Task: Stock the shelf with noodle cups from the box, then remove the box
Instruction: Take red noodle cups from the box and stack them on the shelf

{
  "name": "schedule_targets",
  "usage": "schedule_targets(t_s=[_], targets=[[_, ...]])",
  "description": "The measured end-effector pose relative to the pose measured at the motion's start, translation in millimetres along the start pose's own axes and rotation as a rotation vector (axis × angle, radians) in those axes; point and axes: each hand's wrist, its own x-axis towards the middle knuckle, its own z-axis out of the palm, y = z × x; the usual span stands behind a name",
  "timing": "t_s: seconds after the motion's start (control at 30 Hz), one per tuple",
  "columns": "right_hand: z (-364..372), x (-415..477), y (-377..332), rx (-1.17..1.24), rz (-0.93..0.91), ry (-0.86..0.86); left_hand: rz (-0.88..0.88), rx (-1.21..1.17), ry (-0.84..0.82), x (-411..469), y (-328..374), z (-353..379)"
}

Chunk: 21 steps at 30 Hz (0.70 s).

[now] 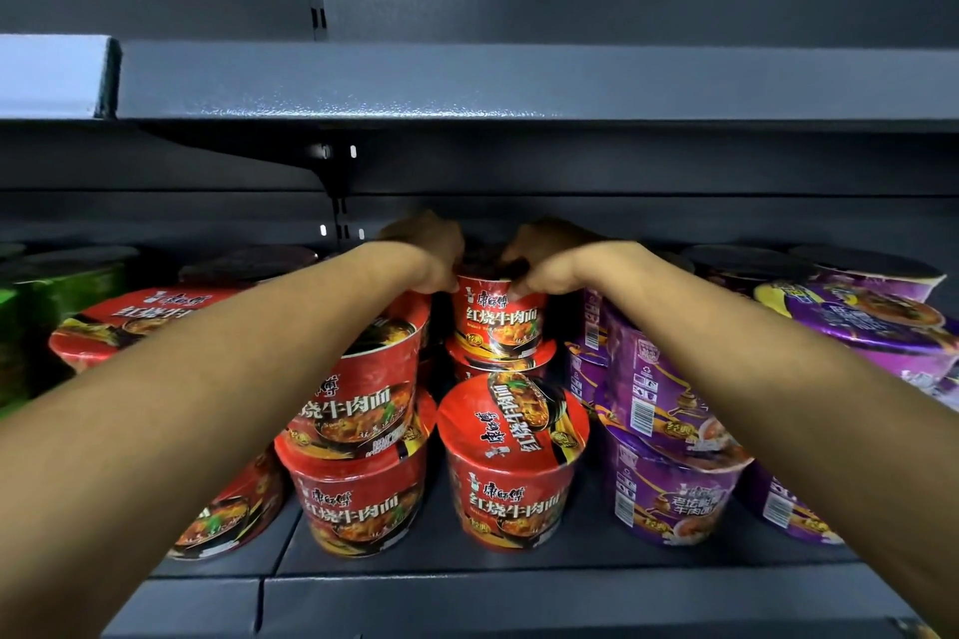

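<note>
Both my arms reach deep into the shelf. My left hand and my right hand grip the top rim of one red noodle cup from either side. That cup stands upright on top of another red cup at the back of the row. In front of it stands a red cup with its lid tilted toward me. To the left is a stack of two red cups. My fingertips are hidden behind the cup's rim. No box is in view.
Purple noodle cups are stacked to the right, more red cups and green cups to the left. The upper shelf board hangs low over my hands, with a bracket just left of them.
</note>
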Motion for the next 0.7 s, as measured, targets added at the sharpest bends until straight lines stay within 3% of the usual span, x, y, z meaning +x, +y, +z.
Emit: schedule_targets(t_s=[0.43,0.7], targets=[[-1.1,-5.6,1.4,0.042,0.04,-0.078,0.004,0.037,-0.027,-6.8,0.8,-1.9],[-0.2,-8.7,1.8,-0.044,0.012,-0.007,0.016,-0.001,-0.098,-11.8,2.2,-4.8]])
